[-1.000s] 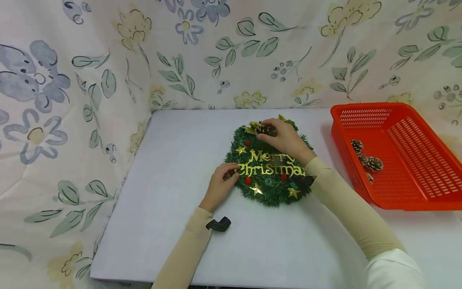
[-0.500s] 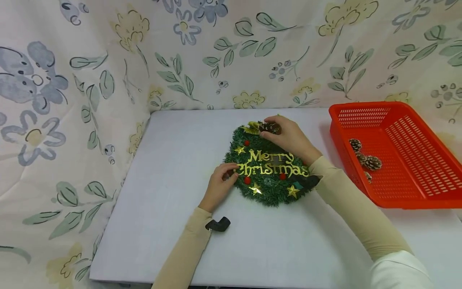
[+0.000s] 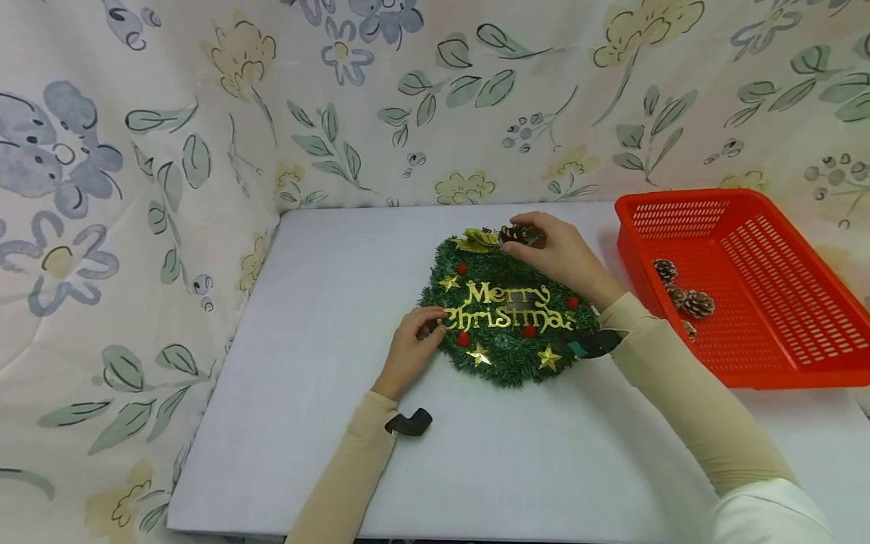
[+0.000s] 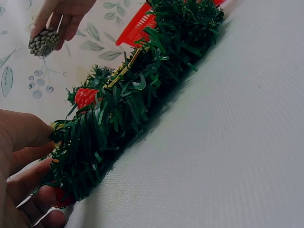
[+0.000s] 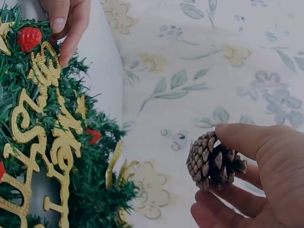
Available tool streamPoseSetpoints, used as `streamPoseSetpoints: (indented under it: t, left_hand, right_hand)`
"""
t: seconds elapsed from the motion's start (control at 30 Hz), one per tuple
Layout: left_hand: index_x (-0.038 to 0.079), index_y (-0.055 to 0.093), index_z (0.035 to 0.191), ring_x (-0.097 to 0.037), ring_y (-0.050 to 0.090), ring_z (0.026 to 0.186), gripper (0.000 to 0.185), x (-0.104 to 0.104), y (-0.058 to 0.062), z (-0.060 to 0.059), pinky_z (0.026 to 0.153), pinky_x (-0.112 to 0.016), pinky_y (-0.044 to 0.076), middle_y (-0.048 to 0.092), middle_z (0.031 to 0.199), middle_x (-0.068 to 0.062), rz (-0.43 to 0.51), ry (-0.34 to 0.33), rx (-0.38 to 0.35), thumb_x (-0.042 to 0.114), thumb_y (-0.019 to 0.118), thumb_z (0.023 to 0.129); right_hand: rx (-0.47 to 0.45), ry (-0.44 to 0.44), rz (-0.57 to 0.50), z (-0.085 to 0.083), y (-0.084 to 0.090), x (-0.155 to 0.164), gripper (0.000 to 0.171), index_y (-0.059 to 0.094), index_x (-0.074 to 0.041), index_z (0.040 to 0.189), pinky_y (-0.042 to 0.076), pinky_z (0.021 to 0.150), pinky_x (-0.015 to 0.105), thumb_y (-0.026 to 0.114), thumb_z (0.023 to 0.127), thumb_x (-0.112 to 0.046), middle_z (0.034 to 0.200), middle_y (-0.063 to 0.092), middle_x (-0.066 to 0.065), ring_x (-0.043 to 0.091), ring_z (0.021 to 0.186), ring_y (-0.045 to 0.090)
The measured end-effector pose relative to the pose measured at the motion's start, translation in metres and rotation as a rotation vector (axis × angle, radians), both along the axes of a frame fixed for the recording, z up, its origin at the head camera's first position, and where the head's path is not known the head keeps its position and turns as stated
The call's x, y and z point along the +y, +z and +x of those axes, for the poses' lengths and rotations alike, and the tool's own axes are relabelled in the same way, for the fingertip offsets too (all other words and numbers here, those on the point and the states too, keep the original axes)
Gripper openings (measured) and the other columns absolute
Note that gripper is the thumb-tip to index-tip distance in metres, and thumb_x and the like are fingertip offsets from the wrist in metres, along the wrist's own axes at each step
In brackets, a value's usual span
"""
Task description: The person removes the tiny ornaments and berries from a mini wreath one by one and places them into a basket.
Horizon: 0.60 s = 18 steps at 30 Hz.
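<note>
A green tinsel wreath [image 3: 506, 370] lies on the white table, with gold "Merry Christmas" lettering [image 3: 499, 319], gold stars and red berries. My left hand [image 3: 410, 346] holds its left edge, thumb and fingers against the tinsel beside the lettering. Over the wreath's far right side, my right hand [image 3: 569, 253] pinches a pine cone [image 3: 522, 236]. In the right wrist view the pine cone [image 5: 213, 161] sits between thumb and fingers, apart from the tinsel. Gold leaves [image 3: 478, 241] lie at the wreath's far edge, just left of the cone.
A red plastic basket [image 3: 782, 325] stands on the table to the right, with several pine cones [image 3: 698, 304] along its left side. Floral cloth [image 3: 408, 151] hangs behind and left of the table. Black straps [image 3: 411, 422] are on both wrists.
My right hand has moved rightward with the pine cone, away from the gold leaves, uncovering more of them. My left hand stays at the wreath's left edge. The head view has shifted slightly.
</note>
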<state>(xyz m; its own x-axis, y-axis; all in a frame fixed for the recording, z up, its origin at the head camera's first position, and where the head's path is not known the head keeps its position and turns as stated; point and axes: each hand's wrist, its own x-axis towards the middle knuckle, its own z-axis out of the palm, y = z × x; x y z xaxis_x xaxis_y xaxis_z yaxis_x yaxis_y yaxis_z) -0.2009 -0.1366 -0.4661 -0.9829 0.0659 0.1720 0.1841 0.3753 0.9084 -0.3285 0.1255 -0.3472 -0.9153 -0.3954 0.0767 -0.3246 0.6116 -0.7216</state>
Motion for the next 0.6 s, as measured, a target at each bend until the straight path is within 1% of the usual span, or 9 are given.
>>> streamPoseSetpoints:
  t: [0.1,0.17,0.27,0.43,0.57,0.6]
  left_hand:
    - [-0.004,0.065,0.128,-0.037,0.05,0.102,0.029,0.002,0.01,0.005,0.083,-0.027,0.038,0.058,0.138,-0.021,0.011,-0.005,0.001,0.005,0.06,0.101]
    - [-0.004,0.064,0.128,-0.037,0.049,0.102,0.029,0.002,0.011,0.006,0.084,-0.028,0.038,0.058,0.138,-0.02,0.016,-0.003,-0.001,0.006,0.06,0.101]
    - [-0.003,0.065,0.128,-0.037,0.049,0.102,0.029,0.003,0.011,0.005,0.084,-0.03,0.037,0.057,0.139,-0.02,0.017,0.003,-0.004,0.005,0.06,0.101]
    - [-0.004,0.065,0.128,-0.037,0.05,0.102,0.029,0.003,0.009,0.004,0.084,-0.029,0.038,0.057,0.139,-0.021,0.014,0.012,-0.009,0.003,0.061,0.1]
    - [-0.005,0.065,0.127,-0.038,0.05,0.102,0.029,0.003,0.011,0.004,0.084,-0.029,0.038,0.057,0.139,-0.022,0.014,0.01,-0.018,0.003,0.061,0.1]
    - [-0.003,0.065,0.128,-0.037,0.05,0.102,0.029,0.002,0.006,0.003,0.084,-0.029,0.038,0.057,0.14,-0.02,0.012,0.008,-0.016,0.005,0.061,0.1]
  right_hand:
    - [0.005,-0.01,-0.003,0.002,0.004,0.004,0.059,0.055,-0.013,0.143,0.053,0.1,0.05,0.071,0.094,-0.042,0.131,0.063,0.012,0.031,0.114,0.065]
    - [0.009,-0.011,-0.011,0.004,0.007,0.007,0.058,0.055,-0.013,0.143,0.052,0.1,0.051,0.071,0.095,-0.041,0.133,0.062,0.013,0.033,0.116,0.065]
    - [0.008,-0.015,-0.019,0.006,0.012,0.012,0.057,0.055,-0.013,0.143,0.052,0.1,0.053,0.07,0.096,-0.04,0.134,0.062,0.015,0.034,0.117,0.064]
    - [-0.012,-0.043,-0.003,0.009,0.018,0.021,0.062,0.054,-0.016,0.145,0.052,0.099,0.053,0.069,0.094,-0.047,0.135,0.061,0.013,0.033,0.119,0.062]
    - [-0.017,-0.059,-0.02,0.012,0.022,0.029,0.063,0.054,-0.017,0.145,0.05,0.101,0.052,0.07,0.093,-0.048,0.133,0.061,0.012,0.033,0.119,0.061]
    - [-0.016,-0.063,-0.026,0.012,0.024,0.031,0.062,0.054,-0.017,0.145,0.049,0.102,0.052,0.07,0.093,-0.048,0.132,0.061,0.012,0.032,0.118,0.061]
